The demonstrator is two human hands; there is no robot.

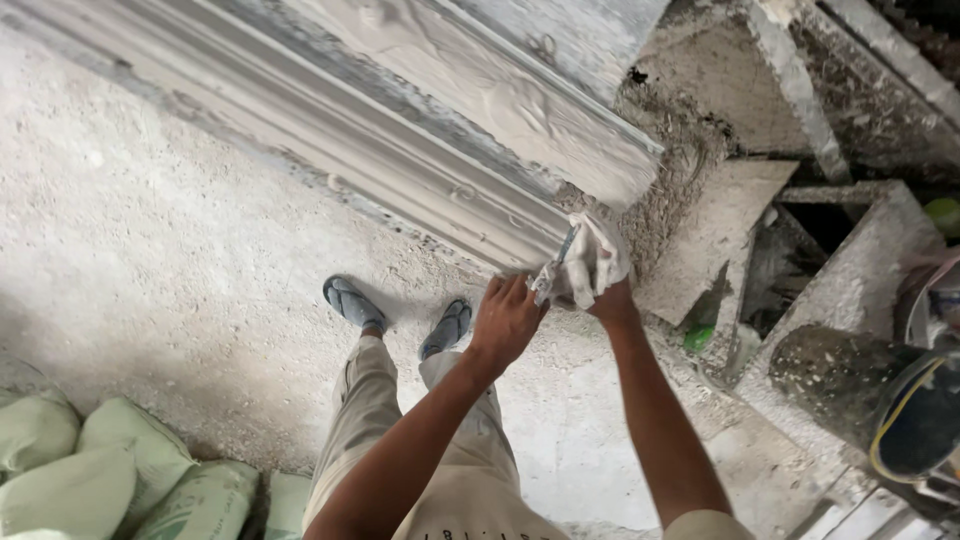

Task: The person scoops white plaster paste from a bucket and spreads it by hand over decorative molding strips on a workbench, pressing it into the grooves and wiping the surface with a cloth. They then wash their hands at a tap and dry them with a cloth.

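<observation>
Where the view begins at the lower left, pale green sacks (90,470) lie stacked on the dusty concrete floor (150,260). Above them a long moulded plaster cornice (400,160) runs slantwise from the upper left toward the middle, its ridges and raised ornament coated in grey-white dust. Below it stand the person's feet in grey sandals (355,303), with beige trousers (380,420) beneath the camera. The left hand (505,320) reaches up at the near end of the cornice, fingers curled and pinching the lower edge of a crumpled white cloth (590,265). Just beside it the right hand (612,295) is closed around that same cloth, which covers most of the hand; a thin dark tool seems to poke out of the bundle, though the folds hide too much to be sure. The cloth sits right at the cut end of the cornice, touching or almost touching it. Farther right lie rough plaster-caked slabs and box-like moulds (850,270), and at the far right edge a dark bucket (880,390) with a yellow-rimmed mouth lies tilted.
</observation>
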